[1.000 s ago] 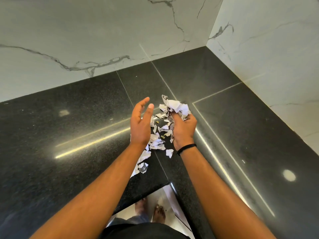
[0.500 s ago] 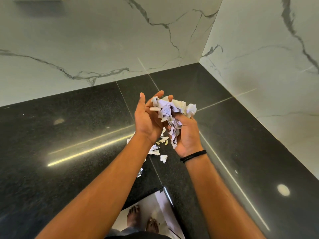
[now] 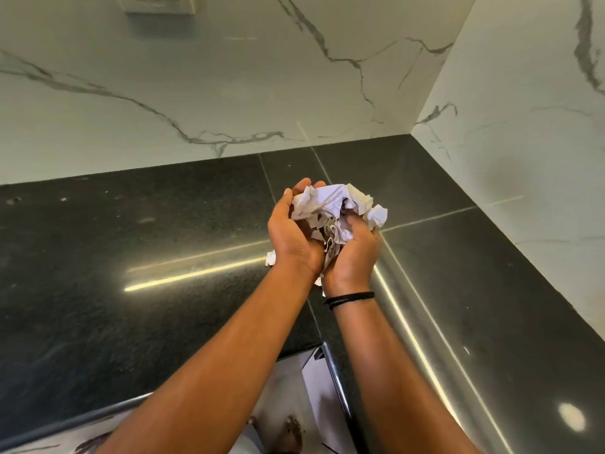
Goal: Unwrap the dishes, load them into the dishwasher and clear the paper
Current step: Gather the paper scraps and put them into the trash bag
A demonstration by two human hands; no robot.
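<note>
Cupped together above the dark counter (image 3: 163, 322), the left hand (image 3: 293, 232) and right hand (image 3: 355, 253) cradle crumpled paper scraps (image 3: 330, 206) — likely light, soft, prone to spilling — best squeezed from beneath, one stray scrap (image 3: 270, 258) left behind.

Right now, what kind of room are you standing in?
Probably a kitchen corner. A shiny black stone countertop meets white marble-look walls, and both hands, the left hand and right hand, cup crumpled paper scraps above it.
</note>
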